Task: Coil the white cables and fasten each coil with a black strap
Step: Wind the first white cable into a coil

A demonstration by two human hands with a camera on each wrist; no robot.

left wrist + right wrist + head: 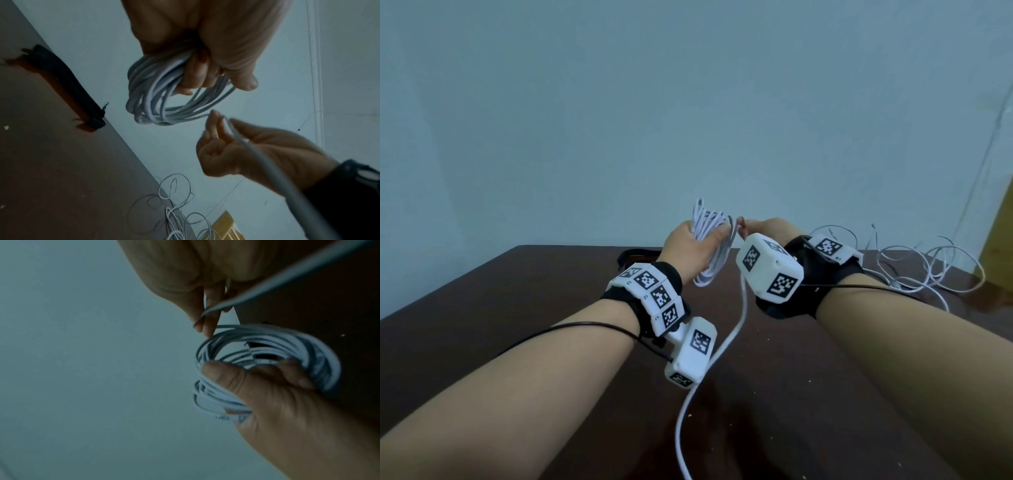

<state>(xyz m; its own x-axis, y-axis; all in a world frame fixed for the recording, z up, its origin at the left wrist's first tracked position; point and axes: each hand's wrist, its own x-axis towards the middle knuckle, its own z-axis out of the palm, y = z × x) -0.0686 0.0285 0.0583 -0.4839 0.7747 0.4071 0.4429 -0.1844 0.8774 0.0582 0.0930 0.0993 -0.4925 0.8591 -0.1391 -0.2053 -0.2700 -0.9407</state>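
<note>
My left hand (690,245) is raised above the table and grips a coil of white cable (710,236) with several loops; its thumb and fingers curl round the bundle (164,100). Just to its right, my right hand (758,226) pinches the loose tail of the same cable (736,329) close to the coil. That tail runs between thumb and fingers (236,132) and hangs down toward me. In the right wrist view the coil (267,340) sits right under my right fingertips (205,324). A black strap (635,255) lies on the table beyond my left wrist.
The dark brown table (517,308) ends at a pale blue wall. A second white cable (914,270) lies in loose tangled loops at the table's far right. Beyond it stands a yellow object (1000,240) at the right edge.
</note>
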